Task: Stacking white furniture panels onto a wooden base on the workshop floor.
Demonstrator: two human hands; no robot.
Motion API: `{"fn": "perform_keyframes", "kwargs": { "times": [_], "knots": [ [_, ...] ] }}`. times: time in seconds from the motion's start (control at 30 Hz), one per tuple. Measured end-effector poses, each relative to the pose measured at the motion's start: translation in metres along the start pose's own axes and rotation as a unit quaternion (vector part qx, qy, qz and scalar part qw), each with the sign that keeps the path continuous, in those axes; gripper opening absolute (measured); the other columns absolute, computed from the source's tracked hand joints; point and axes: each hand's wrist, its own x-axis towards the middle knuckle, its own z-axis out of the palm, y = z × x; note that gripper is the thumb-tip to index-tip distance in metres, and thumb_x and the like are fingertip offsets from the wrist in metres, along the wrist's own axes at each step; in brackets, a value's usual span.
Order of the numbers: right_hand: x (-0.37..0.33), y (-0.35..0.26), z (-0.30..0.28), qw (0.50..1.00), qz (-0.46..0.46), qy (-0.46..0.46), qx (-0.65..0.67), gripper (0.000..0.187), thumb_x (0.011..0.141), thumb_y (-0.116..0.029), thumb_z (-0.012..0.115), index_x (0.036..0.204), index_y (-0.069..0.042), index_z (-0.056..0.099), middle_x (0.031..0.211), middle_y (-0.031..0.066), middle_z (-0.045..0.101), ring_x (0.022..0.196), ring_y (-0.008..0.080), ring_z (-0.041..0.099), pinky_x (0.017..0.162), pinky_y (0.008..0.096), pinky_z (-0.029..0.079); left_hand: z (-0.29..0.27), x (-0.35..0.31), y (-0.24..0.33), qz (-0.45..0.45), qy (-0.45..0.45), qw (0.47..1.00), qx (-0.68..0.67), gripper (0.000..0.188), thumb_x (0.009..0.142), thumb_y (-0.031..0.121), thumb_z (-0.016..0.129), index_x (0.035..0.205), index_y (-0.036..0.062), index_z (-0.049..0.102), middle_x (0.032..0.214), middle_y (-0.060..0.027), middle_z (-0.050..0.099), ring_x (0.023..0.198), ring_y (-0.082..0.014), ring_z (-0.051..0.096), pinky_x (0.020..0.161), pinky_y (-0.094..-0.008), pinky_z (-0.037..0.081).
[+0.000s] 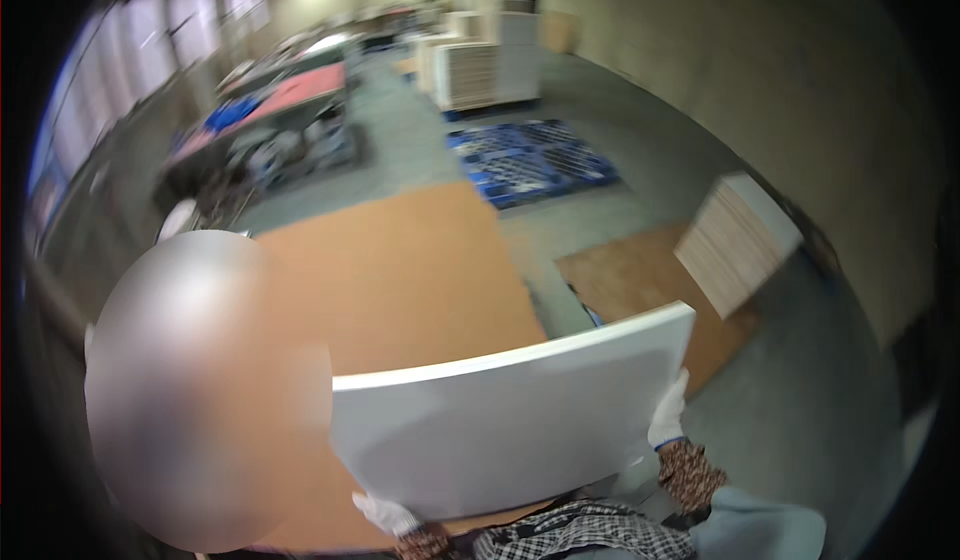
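Observation:
A large white rectangular panel [510, 420] is held up on edge in front of my body, its broad face turned toward me and its top edge slanting up to the right. My left hand [385, 513], in a white glove, grips its lower left corner. At the right edge my right hand [668, 415], gloved the same way, is closed on the panel, with its fingers partly out of sight behind it. Directly beyond lies a wide orange-brown board surface [400, 270], partly covered by the panel.
A stack of pale panels [735, 245] stands on a brown sheet [630, 270] to the right. Farther off are a blue plastic pallet [530, 160], stacked boards [485, 70] and a red-topped table [300, 90]. A blurred oval hides the left side.

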Motion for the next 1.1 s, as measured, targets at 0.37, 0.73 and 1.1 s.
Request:
{"fn": "perform_keyframes", "kwargs": {
  "times": [0.37, 0.73, 1.1],
  "knots": [
    [0.055, -0.075, -0.249, 0.917, -0.078, 0.139, -0.366, 0.090, 0.101, -0.068, 0.027, 0.105, 0.013, 0.067, 0.104, 0.0386, 0.065, 0.109, 0.0541, 0.058, 0.094, 0.0519, 0.046, -0.030, -0.135, 0.071, 0.136, -0.355, 0.925, -0.014, 0.054, 0.101, 0.047, 0.056, 0.138, 0.0075, 0.060, 0.121, -0.0208, 0.070, 0.105, -0.0308, 0.068, 0.090, -0.0415, 0.054],
    [0.068, -0.127, -0.524, 0.880, 0.057, 0.326, -0.341, 0.095, 0.098, -0.075, 0.026, 0.103, 0.010, 0.069, 0.100, 0.0356, 0.066, 0.105, 0.0530, 0.062, 0.091, 0.0524, 0.047, -0.065, -0.416, 0.150, 0.249, -0.434, 0.865, -0.013, 0.085, 0.105, 0.062, 0.033, 0.092, -0.0147, 0.067, 0.077, -0.0256, 0.069, 0.075, -0.0351, 0.065, 0.071, -0.0477, 0.049],
    [0.152, -0.186, -0.637, 0.837, -0.022, 0.492, -0.237, 0.088, 0.100, -0.070, 0.040, 0.108, 0.014, 0.065, 0.096, 0.0219, 0.071, 0.091, 0.0297, 0.065, 0.089, 0.0407, 0.050, -0.003, -0.662, 0.249, 0.387, -0.581, 0.708, 0.105, 0.091, 0.101, 0.069, 0.024, 0.082, -0.0082, 0.068, 0.075, -0.0291, 0.065, 0.075, -0.0467, 0.061, 0.076, -0.0513, 0.046]
  ]
}}
